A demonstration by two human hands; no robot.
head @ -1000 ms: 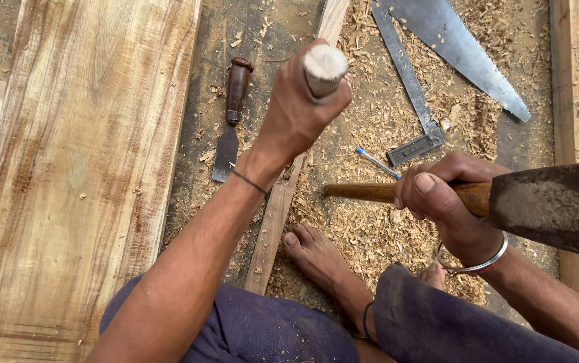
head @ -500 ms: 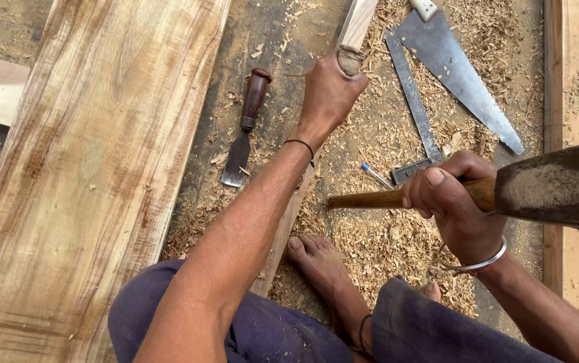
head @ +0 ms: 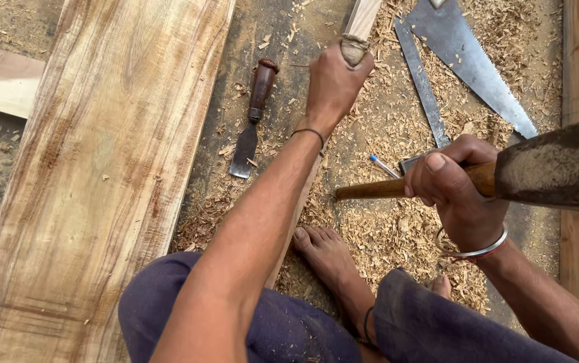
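Wooden stick (head: 362,17) runs off frame at twelve o'clock, my left hand (head: 333,84) fisted around it. My right hand (head: 454,188) clamps the adze handle (head: 377,189); its head (head: 558,168) is cropped at three o'clock.

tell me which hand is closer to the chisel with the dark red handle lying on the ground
Left. The left hand, gripping the top of a narrow wooden strip, is just right of the chisel. The right hand, holding the hatchet, is farther right and lower.

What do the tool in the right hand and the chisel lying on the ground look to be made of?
Tool in the right hand: smooth brown wooden handle, with a dark, dull, pitted head, likely iron or steel. Chisel: dark reddish turned handle, probably wood, and a grey matte metal blade.
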